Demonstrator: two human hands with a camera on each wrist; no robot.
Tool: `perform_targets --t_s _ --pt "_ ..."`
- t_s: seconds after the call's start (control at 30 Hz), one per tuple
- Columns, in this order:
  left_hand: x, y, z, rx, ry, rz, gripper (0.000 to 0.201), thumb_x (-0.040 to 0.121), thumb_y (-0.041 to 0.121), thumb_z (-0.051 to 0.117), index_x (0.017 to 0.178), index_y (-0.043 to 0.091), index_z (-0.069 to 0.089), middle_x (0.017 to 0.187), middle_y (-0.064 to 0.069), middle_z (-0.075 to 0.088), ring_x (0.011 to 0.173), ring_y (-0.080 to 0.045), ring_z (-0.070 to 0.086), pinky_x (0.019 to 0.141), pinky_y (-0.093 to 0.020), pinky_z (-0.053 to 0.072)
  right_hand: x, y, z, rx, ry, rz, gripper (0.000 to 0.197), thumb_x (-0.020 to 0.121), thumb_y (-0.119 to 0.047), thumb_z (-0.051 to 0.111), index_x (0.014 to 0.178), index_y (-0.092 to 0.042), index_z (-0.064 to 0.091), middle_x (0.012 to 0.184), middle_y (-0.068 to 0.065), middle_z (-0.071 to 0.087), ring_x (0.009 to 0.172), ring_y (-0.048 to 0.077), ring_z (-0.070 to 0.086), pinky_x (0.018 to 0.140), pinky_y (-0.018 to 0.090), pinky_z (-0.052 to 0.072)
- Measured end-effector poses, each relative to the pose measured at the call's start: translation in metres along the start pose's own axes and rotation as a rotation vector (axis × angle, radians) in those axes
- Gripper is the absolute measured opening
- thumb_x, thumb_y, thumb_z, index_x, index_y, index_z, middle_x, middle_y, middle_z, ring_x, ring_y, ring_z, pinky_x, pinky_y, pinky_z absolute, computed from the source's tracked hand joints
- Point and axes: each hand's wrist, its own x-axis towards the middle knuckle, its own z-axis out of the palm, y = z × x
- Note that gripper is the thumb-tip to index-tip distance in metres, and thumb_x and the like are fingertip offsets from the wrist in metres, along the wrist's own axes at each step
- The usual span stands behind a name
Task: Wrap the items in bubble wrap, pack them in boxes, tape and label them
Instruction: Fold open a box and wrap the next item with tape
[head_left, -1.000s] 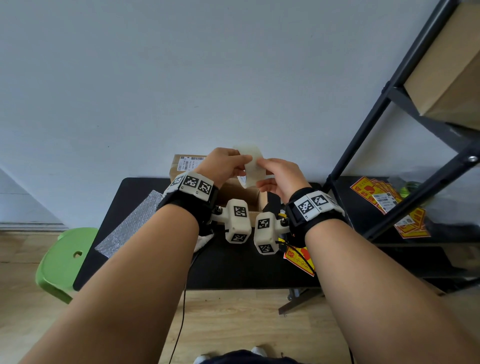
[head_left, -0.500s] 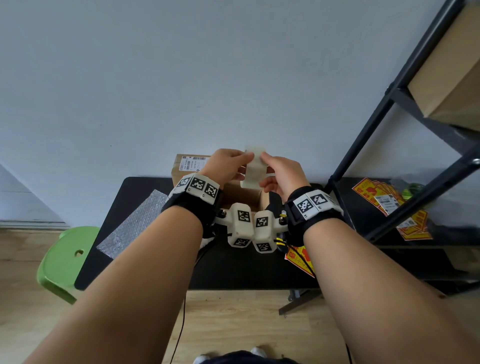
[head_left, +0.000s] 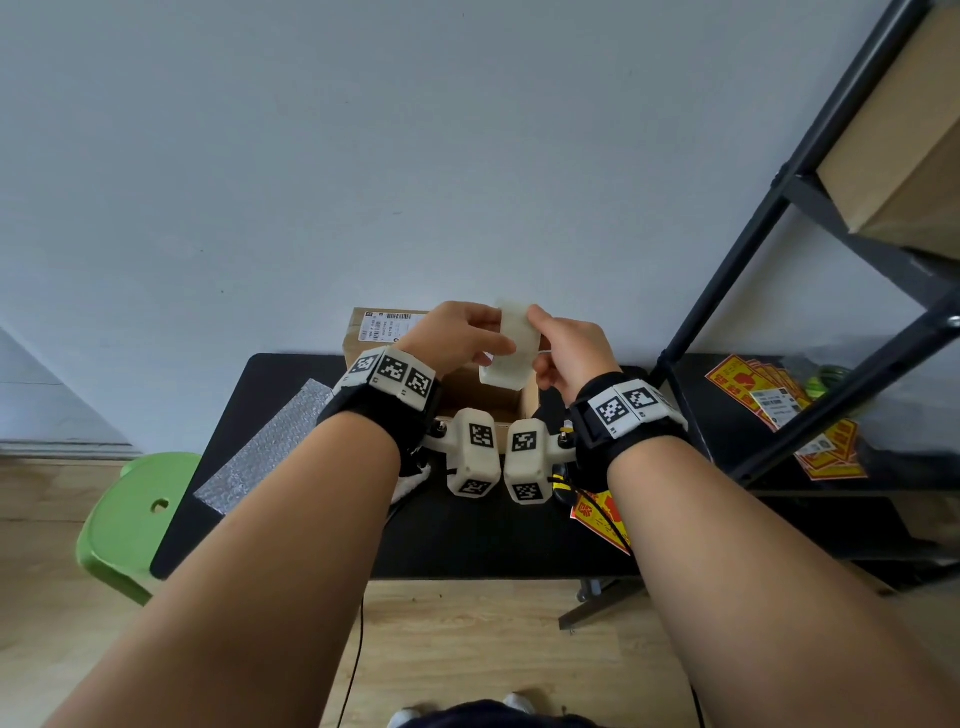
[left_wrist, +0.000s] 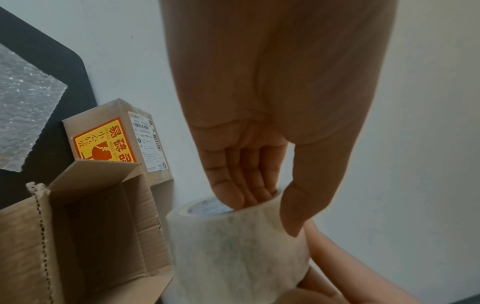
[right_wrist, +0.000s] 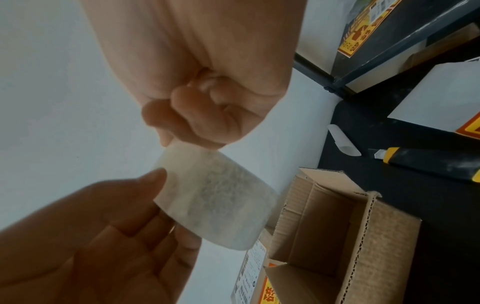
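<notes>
Taking the open box as our landmark, nearest to us on the black desk lies one yellow and red fragile sticker, in front of the box and to its right. Left of the box we see one sheet of bubble wrap lying flat, and beyond the desk's left edge one green stool stands on the floor.

Above the open box we hold one roll of tape in the air with two hands. Our left hand has its fingers tucked into the roll's core and its thumb pressed on the outer surface, so its grip is closed around the roll. Our right hand is curled into a fist and pinches the edge of the tape at the top of the roll between thumb and forefinger.

The open box stands with its flaps up, and what we see of its inside shows bare cardboard. To the right of it we count one utility knife with a yellow and black handle and one small strip of backing paper, both lying on the desk.

Just behind the open box, against the wall, stands one sealed box carrying one fragile sticker and one shipping label. Far right of the open box, a black shelf rack holds a stack of more fragile stickers; we cannot count them.
</notes>
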Motion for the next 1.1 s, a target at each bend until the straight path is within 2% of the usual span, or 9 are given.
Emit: perform_targets --t_s 0.07,0.2,0.27,0.37,0.53,0.63,0.77,0.9,1.1 --pt "-0.001 0.000 0.001 -0.031 -0.012 0.003 0.021 0.086 0.016 0.072 0.107 0.011 0.070 0.095 -0.003 0.073 0.082 -0.016 0.067 0.083 -0.033 0.057 0.000 0.000 0.000 0.011 0.010 -0.006 0.032 0.089 -0.035 0.063 0.091 -0.003 0.064 0.055 0.008 0.051 0.043 0.021 0.042 0.042 0.027 0.035" --pt "-0.001 0.001 0.005 -0.058 0.071 -0.015 0.021 0.094 0.030 0.063 0.092 0.010 0.072 0.079 0.000 0.071 0.069 -0.011 0.065 0.069 -0.026 0.055 0.002 -0.004 0.001 0.016 0.018 -0.021 0.030 0.091 -0.034 0.062 0.085 -0.004 0.062 0.050 0.004 0.048 0.042 0.018 0.041 0.040 0.026 0.036" --pt "0.001 0.001 0.005 -0.061 0.077 -0.013 0.019 0.092 0.029 0.066 0.091 0.011 0.072 0.076 -0.001 0.071 0.069 -0.013 0.066 0.074 -0.030 0.058 0.004 -0.004 0.001 0.006 0.022 -0.021 0.030 0.090 -0.034 0.062 0.085 -0.004 0.062 0.052 0.004 0.049 0.042 0.019 0.042 0.042 0.027 0.037" --pt "0.003 0.001 0.001 -0.054 0.036 -0.030 0.022 0.086 0.024 0.073 0.100 0.007 0.072 0.096 -0.015 0.073 0.086 -0.026 0.071 0.090 -0.042 0.057 0.005 -0.002 0.001 0.015 0.025 -0.007 0.029 0.089 -0.033 0.062 0.081 -0.005 0.060 0.048 0.002 0.047 0.040 0.019 0.041 0.042 0.027 0.036" --pt "0.000 0.001 -0.001 -0.006 -0.049 -0.011 0.029 0.083 -0.001 0.069 0.109 0.010 0.070 0.107 -0.010 0.073 0.105 -0.031 0.067 0.097 -0.042 0.053 0.007 -0.002 0.000 0.073 0.036 0.022 0.027 0.091 -0.030 0.062 0.085 -0.004 0.060 0.054 0.006 0.045 0.039 0.017 0.037 0.037 0.024 0.034" --pt "0.000 0.001 -0.002 -0.042 -0.053 -0.010 0.026 0.083 0.001 0.071 0.106 0.013 0.071 0.106 -0.008 0.074 0.102 -0.030 0.068 0.096 -0.042 0.054 0.008 -0.003 -0.001 0.058 0.024 0.019 0.028 0.092 -0.033 0.061 0.087 -0.005 0.060 0.053 0.006 0.046 0.040 0.017 0.038 0.038 0.024 0.034" --pt "0.006 -0.001 -0.003 -0.104 0.041 -0.017 0.024 0.082 0.006 0.075 0.105 0.005 0.072 0.103 -0.014 0.073 0.096 -0.036 0.069 0.094 -0.044 0.054 0.011 -0.005 0.000 -0.043 -0.002 -0.028 0.033 0.091 -0.040 0.061 0.086 -0.007 0.060 0.061 0.008 0.053 0.045 0.017 0.043 0.043 0.026 0.036" --pt "0.012 0.000 -0.004 -0.164 0.112 -0.017 0.015 0.082 0.010 0.076 0.096 0.006 0.073 0.091 -0.014 0.071 0.079 -0.021 0.063 0.081 -0.029 0.057 0.011 -0.004 0.003 -0.075 -0.060 -0.060 0.033 0.092 -0.040 0.063 0.091 -0.006 0.067 0.058 0.007 0.056 0.050 0.019 0.049 0.049 0.029 0.041" --pt "0.018 -0.007 -0.005 -0.301 0.210 -0.046 0.032 0.083 0.013 0.075 0.109 -0.005 0.068 0.103 -0.020 0.072 0.091 -0.028 0.071 0.087 -0.035 0.058 0.010 -0.002 0.003 -0.086 -0.133 -0.112 0.013 0.092 -0.032 0.067 0.089 -0.019 0.069 0.051 0.003 0.050 0.048 0.016 0.046 0.051 0.027 0.042"
